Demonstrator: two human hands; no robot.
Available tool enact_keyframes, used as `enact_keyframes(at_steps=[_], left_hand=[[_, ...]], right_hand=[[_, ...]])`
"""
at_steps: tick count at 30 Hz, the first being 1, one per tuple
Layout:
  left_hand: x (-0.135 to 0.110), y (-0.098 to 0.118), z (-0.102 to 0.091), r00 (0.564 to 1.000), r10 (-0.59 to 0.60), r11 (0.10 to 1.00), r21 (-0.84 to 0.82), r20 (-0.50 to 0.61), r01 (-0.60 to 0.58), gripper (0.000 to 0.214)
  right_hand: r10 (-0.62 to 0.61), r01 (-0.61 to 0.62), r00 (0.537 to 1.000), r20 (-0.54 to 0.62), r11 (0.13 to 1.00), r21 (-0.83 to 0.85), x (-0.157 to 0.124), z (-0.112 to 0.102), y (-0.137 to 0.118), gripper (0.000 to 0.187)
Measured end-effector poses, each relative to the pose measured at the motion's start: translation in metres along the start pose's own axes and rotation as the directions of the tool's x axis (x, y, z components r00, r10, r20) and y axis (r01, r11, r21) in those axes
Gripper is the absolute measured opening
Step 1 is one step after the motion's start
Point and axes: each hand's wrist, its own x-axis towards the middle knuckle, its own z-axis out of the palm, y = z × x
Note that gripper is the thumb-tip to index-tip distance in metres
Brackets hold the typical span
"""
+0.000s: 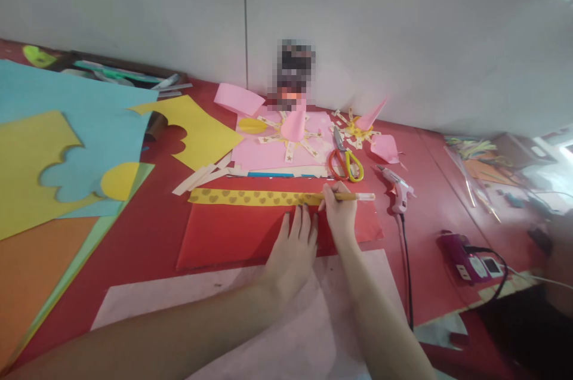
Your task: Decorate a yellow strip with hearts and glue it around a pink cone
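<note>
A red sheet of paper is observed lying flat on the red tabletop, near the middle of the view, with its lower edge overlapping a pale pink sheet. Its surface is plain, unmarked and slightly glossy. Along its far edge a yellow strip is laid lengthwise; the strip is narrow, straight and printed with a row of small dark hearts.

The left hand is pressed flat on the red sheet, palm down, with its fingers spread and extended towards the strip; nothing is gripped by it. The right hand is closed around a slim writing tool, held level along the strip's right end. The tool has a brownish barrel and a pale, clear end; whether it is a pen or a pencil cannot be told.

Beyond the strip, scissors with red and yellow handles are noted beside a pink sheet bearing cut paper shapes. A pink glue gun is recorded just right of the writing tool.
</note>
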Motion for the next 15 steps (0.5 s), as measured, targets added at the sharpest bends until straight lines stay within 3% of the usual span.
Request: enact_keyframes(at_steps=[15], left_hand=[[0.0002,0.0,-0.0031,1.0,-0.004,0.999,-0.042,0.02,0.005,0.052]], right_hand=[[-0.019,0.019,1.0,0.002,1.0,0.002,-0.0002,-0.0001,-0.0005,0.027]])
